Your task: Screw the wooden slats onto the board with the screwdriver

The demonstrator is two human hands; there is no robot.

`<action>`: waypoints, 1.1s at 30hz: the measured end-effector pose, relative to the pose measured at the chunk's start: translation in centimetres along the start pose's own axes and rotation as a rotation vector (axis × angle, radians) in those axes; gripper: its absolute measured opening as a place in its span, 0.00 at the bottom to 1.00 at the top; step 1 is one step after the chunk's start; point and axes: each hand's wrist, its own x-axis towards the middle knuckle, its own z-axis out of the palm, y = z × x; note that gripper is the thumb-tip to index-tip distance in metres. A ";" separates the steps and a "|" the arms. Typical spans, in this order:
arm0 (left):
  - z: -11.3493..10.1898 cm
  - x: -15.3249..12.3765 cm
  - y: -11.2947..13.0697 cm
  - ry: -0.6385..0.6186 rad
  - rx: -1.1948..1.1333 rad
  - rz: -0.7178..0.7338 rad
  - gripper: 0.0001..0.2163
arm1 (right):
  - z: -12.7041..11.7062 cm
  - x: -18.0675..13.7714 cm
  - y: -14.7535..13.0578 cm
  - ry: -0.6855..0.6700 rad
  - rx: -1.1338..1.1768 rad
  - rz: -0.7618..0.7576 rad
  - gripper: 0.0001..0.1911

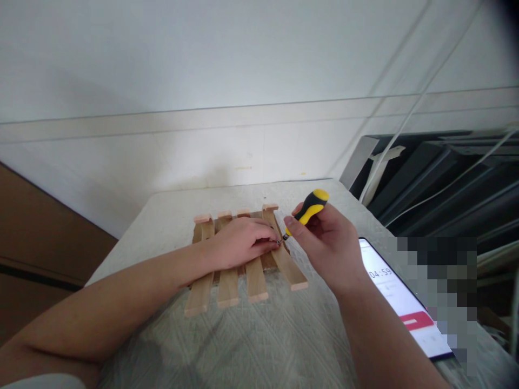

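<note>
A slatted wooden piece (256, 278) lies on the table, with several pale slats running away from me across darker wood beneath. My left hand (243, 240) rests over the middle slats. Its thumb and forefinger pinch a small metal screw (278, 242) at the rightmost slat. In my right hand (330, 243) is a yellow and black screwdriver (311, 206), gripped by the handle and tilted down to the left. The screwdriver's tip is at or very near the screw; I cannot tell whether they touch.
A phone (399, 292) showing 04:59 lies on the table to the right of my right hand. The table (251, 346) has a pale textured cover and stands against a white wall (227, 151). Dark panels (438, 167) and white cables are beyond its right edge.
</note>
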 end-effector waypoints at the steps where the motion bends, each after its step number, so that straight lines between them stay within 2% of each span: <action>1: 0.0 0.0 0.0 -0.001 0.000 0.001 0.07 | 0.0 0.0 0.1 0.000 -0.010 -0.003 0.07; 15: 0.0 0.1 0.0 -0.019 -0.011 -0.008 0.07 | 0.2 0.1 0.2 0.014 -0.135 -0.047 0.07; 21: 0.1 0.0 -0.1 -0.005 -0.006 0.012 0.07 | 0.6 0.0 0.0 -0.057 -0.114 -0.040 0.08; 28: 0.0 0.1 0.0 0.002 -0.014 0.012 0.06 | 0.7 0.2 -0.2 -0.124 0.050 0.077 0.10; 33: 0.1 0.0 -0.2 -0.002 -0.033 0.029 0.07 | 0.6 0.5 0.0 -0.167 0.194 0.206 0.18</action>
